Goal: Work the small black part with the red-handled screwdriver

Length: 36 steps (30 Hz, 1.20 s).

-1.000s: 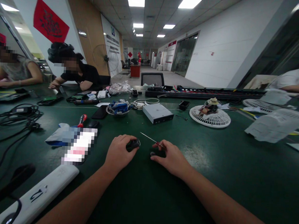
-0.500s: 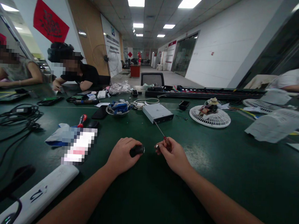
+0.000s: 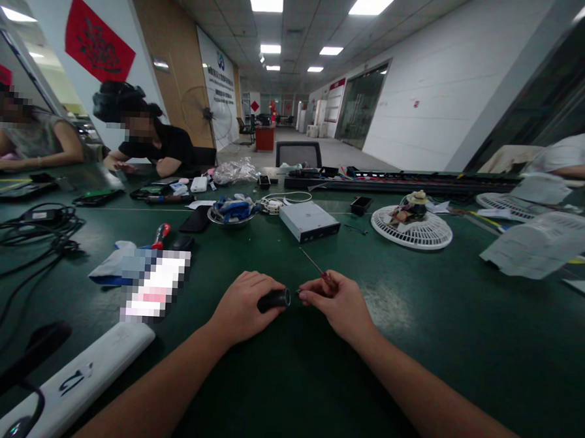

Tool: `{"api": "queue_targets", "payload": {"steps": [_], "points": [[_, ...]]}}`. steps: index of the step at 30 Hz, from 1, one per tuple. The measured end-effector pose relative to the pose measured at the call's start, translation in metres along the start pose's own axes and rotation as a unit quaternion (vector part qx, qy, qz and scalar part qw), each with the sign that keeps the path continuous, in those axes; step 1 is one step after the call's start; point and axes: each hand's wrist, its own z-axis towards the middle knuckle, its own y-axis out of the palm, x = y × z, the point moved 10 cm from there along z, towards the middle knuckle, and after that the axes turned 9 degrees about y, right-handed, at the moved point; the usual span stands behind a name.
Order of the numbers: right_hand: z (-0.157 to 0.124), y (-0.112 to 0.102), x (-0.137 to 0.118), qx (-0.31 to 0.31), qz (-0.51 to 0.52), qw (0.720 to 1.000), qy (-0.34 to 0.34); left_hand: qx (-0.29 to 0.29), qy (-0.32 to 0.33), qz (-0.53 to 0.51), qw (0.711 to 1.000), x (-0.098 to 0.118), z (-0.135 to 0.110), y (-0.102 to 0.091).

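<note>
My left hand [image 3: 243, 306] is closed around a short black cylinder [image 3: 274, 300] and holds it level just above the green table [image 3: 274, 381]. My right hand [image 3: 336, 302] is closed too, and a thin screwdriver [image 3: 313, 264] with a reddish handle is tucked in it. The shaft sticks up and away from me. The thumb and forefinger of that hand pinch something very small at the open end of the cylinder. The two hands almost touch.
A grey metal drive box [image 3: 308, 220], a white fan grille [image 3: 411, 228] and a bowl of blue parts [image 3: 231, 212] lie beyond my hands. Cables [image 3: 32, 222], a red-handled screwdriver [image 3: 161, 234] and a white device [image 3: 71, 380] lie to the left. Other people sit at the table's edges.
My right hand rose from the table with the screwdriver and came up to the cylinder's end. My left hand turned the cylinder level and shifted slightly right.
</note>
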Motion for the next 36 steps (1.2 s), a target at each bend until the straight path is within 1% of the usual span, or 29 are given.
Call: {"api": "queue_targets", "payload": {"steps": [3, 8, 13, 15, 17, 21, 23, 25, 27, 29, 31, 33, 36], "points": [[-0.004, 0.007, -0.003, -0.024, 0.006, 1.000, -0.010, 0.003, 0.011, -0.006, 1.000, 0.003, 0.001, -0.001], [-0.009, 0.016, -0.007, -0.054, -0.021, 0.998, -0.037, -0.011, 0.035, -0.018, 0.999, 0.010, 0.001, 0.002], [-0.010, 0.010, -0.010, -0.008, -0.146, 0.987, -0.058, -0.031, 0.058, -0.025, 0.998, 0.016, 0.001, 0.006], [-0.011, 0.011, -0.013, -0.007, -0.168, 0.983, -0.070, -0.032, 0.063, -0.026, 0.997, 0.017, 0.001, 0.006], [-0.011, 0.014, -0.011, -0.024, -0.166, 0.984, -0.067, -0.033, 0.069, -0.030, 0.997, 0.019, 0.001, 0.006], [-0.008, 0.021, 0.002, -0.065, -0.125, 0.990, -0.029, -0.039, 0.086, -0.040, 0.995, 0.023, 0.001, 0.008], [-0.006, 0.022, 0.006, -0.072, -0.106, 0.992, -0.019, -0.030, 0.091, -0.043, 0.995, 0.024, 0.001, 0.007], [-0.006, 0.021, 0.005, -0.068, -0.101, 0.992, -0.027, -0.014, 0.091, -0.039, 0.995, 0.024, 0.001, 0.004], [-0.008, 0.017, -0.001, -0.060, -0.095, 0.993, -0.043, 0.003, 0.082, -0.022, 0.996, 0.023, 0.001, 0.001], [-0.009, 0.010, -0.010, -0.039, -0.105, 0.991, -0.066, 0.018, 0.061, 0.002, 0.998, 0.019, 0.001, -0.002], [-0.010, -0.002, -0.019, 0.005, -0.163, 0.982, -0.090, 0.031, 0.032, 0.027, 0.999, 0.011, 0.000, -0.006], [-0.009, -0.012, -0.027, 0.044, -0.241, 0.964, -0.103, 0.048, -0.006, 0.051, 0.998, 0.001, -0.002, -0.011], [-0.008, -0.018, -0.036, 0.060, -0.289, 0.948, -0.120, 0.073, -0.076, 0.073, 0.992, -0.019, -0.007, -0.019]]}}
